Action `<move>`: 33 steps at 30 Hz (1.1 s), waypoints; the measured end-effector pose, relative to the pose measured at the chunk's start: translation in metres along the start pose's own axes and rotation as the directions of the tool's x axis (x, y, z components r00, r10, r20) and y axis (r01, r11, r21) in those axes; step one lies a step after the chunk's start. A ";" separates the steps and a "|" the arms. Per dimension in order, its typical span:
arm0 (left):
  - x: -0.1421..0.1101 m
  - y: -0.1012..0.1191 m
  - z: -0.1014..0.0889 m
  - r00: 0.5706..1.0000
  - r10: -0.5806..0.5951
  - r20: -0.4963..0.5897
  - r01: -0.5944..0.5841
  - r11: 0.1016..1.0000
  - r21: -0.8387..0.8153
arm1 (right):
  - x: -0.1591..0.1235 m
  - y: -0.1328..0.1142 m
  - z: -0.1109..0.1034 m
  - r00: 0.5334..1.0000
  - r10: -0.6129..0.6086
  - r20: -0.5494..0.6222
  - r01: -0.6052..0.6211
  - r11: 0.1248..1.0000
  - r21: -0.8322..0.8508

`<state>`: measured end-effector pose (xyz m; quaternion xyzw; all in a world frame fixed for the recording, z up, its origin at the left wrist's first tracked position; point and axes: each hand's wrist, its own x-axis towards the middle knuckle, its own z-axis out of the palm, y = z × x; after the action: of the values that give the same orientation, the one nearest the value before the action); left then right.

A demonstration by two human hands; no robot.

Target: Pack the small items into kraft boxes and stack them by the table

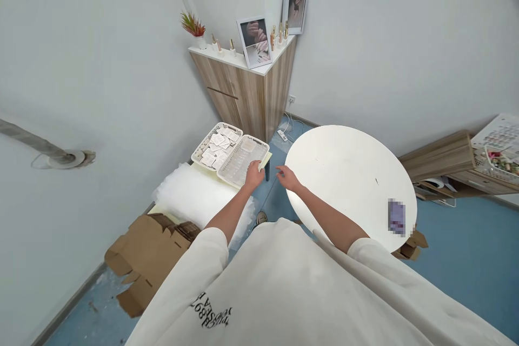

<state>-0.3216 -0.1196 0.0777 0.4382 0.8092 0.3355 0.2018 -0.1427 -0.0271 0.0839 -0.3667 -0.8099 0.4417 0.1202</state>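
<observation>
My left hand [253,175] is closed on a small pale yellow slip [266,160], which sticks out past the fingertips. It is over the near corner of a white plastic basket [264,146] with clear flat pieces [239,161] inside. Beside that stands a second white basket [195,155], with many small white packets [219,141] piled in it. My right hand [287,178] holds nothing, its fingers apart and bent a little, at the left edge of the round white table [332,173]. A short gap separates the two hands.
White foam wrap [184,194] and flattened cardboard boxes [152,254] lie at the left. A wooden corner cabinet [243,92] bears picture frames [254,42], small bottles and a plant [193,26]. A power strip [283,135] lies on the blue floor. A blurred purple object [396,217] sits on the table.
</observation>
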 end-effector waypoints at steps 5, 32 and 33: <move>0.050 -0.031 -0.027 0.999 -0.030 -0.011 0.031 0.992 0.122 | 0.036 -0.019 0.028 1.000 0.019 0.007 -0.019 1.000 0.008; 0.115 -0.030 -0.041 0.998 -0.062 -0.004 0.059 0.929 0.366 | 0.075 -0.025 0.051 0.990 0.136 -0.018 -0.136 0.991 0.017; 0.113 -0.025 -0.039 0.999 -0.044 -0.006 0.043 0.940 0.338 | 0.073 -0.022 0.049 0.989 0.146 -0.037 -0.145 0.989 0.027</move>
<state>-0.4207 -0.0482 0.0835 0.4485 0.8641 0.1867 0.1315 -0.2300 -0.0143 0.0641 -0.4316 -0.7733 0.4518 0.1078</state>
